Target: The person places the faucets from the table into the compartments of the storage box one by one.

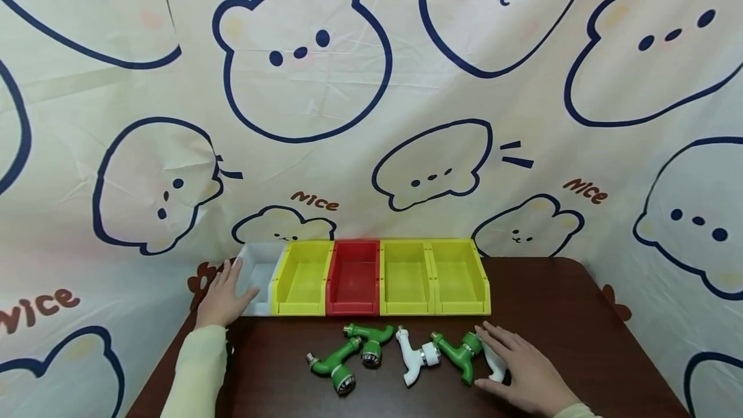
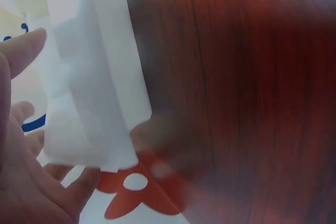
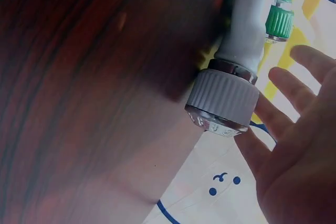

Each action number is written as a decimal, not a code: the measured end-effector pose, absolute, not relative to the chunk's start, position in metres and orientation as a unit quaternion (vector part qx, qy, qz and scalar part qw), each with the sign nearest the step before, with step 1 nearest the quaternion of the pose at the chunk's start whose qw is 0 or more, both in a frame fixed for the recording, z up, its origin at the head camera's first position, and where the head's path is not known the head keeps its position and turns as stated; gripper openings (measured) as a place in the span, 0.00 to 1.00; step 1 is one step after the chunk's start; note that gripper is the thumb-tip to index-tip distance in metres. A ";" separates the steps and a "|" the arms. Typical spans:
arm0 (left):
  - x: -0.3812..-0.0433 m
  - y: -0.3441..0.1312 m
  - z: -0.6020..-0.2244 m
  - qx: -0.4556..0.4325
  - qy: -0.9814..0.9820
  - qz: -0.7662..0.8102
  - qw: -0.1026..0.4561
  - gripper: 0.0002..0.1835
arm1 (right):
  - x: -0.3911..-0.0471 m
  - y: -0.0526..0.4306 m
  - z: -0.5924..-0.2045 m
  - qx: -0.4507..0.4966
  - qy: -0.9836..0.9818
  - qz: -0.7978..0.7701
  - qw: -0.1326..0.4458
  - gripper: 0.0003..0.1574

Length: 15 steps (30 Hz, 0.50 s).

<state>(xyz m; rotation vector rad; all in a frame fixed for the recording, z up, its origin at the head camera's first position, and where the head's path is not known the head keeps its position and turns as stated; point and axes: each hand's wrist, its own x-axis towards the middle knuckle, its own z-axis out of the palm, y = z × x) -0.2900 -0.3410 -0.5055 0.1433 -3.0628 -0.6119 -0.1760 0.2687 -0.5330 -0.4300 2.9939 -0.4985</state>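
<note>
In the head view my left hand (image 1: pixel 223 297) is at the left side of a white plastic bin (image 1: pixel 264 271), thumb over its front part and fingers spread. The left wrist view shows the same loose fingers around the bin's end (image 2: pixel 89 129). My right hand (image 1: pixel 525 369) hovers beside a white tap (image 1: pixel 495 361) with its fingers extended; part of the tap is hidden under it. From the right wrist, the tap's ribbed grey-white knob (image 3: pixel 223 98) lies close to the fingertips. A green tap (image 1: pixel 462 355) lies just left of that one.
Farther left lie another white tap (image 1: pixel 413 357) and two green taps, one nearer (image 1: pixel 335 365) and one behind (image 1: pixel 371 340). A red bin (image 1: pixel 353 308) stands in the row among yellow bins (image 1: pixel 298 308). Behind the brown table (image 1: pixel 557 302) hangs a bear-print cloth (image 1: pixel 360 173).
</note>
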 end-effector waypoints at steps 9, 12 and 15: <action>-0.303 -0.337 -0.518 0.072 -0.973 -0.221 -0.011 0.50 | -0.178 0.270 -0.537 -0.143 0.976 -0.153 0.065 0.62; -0.304 -0.335 -0.520 0.080 -0.970 -0.231 -0.020 0.50 | -0.181 0.269 -0.536 -0.143 0.976 -0.149 0.066 0.60; -0.304 -0.335 -0.522 0.085 -0.968 -0.233 -0.026 0.50 | -0.183 0.269 -0.537 -0.137 0.977 -0.149 0.074 0.59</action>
